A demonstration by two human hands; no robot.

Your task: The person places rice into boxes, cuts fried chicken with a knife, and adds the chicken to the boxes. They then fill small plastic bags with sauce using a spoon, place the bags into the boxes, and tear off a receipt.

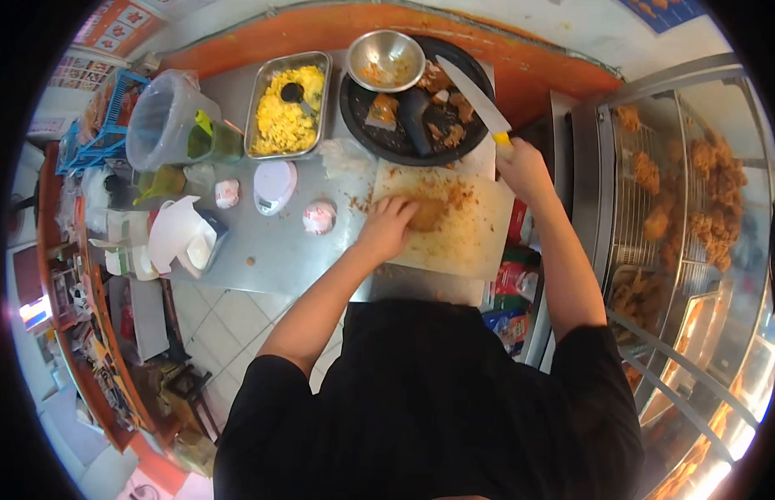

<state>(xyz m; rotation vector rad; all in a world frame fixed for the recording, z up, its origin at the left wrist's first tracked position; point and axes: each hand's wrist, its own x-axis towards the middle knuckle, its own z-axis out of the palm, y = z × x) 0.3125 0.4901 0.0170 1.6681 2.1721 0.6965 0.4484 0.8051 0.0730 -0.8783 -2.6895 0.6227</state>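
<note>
My left hand [389,225] is on the cutting board [462,250], its fingers curved over the left side of a brown breaded fried cutlet [427,215] and holding it against the board. Brown crumbs lie scattered around the cutlet. My right hand [525,171] is closed round the yellow handle of a large kitchen knife [477,96], raised at the board's far right corner. The blade points away and to the left, over the rim of a round black tray [354,125], apart from the cutlet. Brown food pieces and a dark, long object lie in that tray.
A metal bowl [386,60] sits on the black tray's far edge. Left of it stands a metal pan [252,125] of yellow food with a black scoop. A white scale [275,187], wrapped balls and a plastic tub [162,121] follow. A glass cabinet [604,167] of fried food stands right.
</note>
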